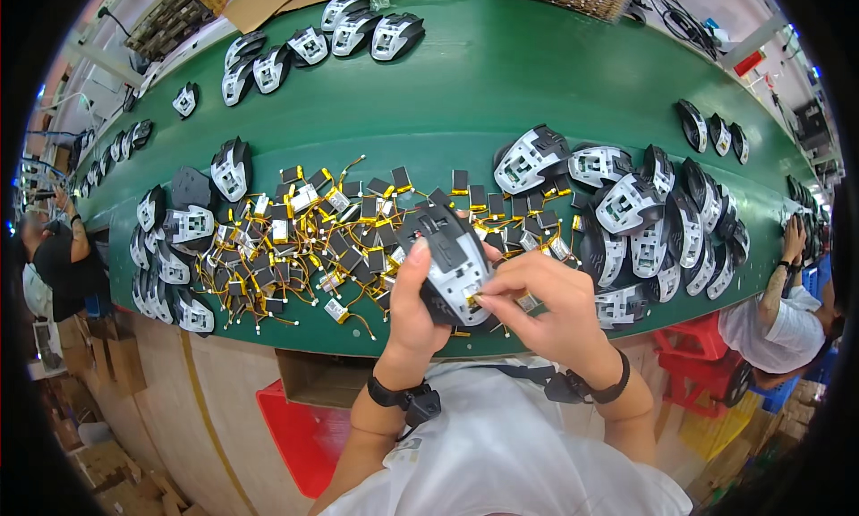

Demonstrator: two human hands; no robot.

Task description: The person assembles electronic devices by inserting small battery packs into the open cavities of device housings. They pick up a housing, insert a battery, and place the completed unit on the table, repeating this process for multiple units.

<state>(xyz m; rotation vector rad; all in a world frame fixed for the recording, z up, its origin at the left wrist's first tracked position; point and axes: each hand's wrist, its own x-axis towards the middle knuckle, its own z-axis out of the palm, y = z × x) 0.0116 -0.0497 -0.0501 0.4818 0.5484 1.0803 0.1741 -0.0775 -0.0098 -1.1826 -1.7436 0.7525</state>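
My left hand point(413, 308) is wrapped round the side of a black and grey-white computer mouse shell point(455, 264), its thumb lying along the near edge. The mouse is tilted above the table's front edge, open underside up. My right hand point(562, 308) pinches at the mouse's lower end, where a small yellowish bit shows at the fingertips. What exactly those fingers hold is too small to make out. Just beyond and left of the mouse lies a loose heap of small battery packs point(344, 256), dark and silver, with yellow tape and thin leads.
More mouse shells stand stacked at the right point(631, 203), at the left point(188, 225) and on the far side point(353, 33) of the green table point(447, 95). A red bin point(300, 435) and a cardboard box point(322, 379) sit below the front edge. Other people work at both ends.
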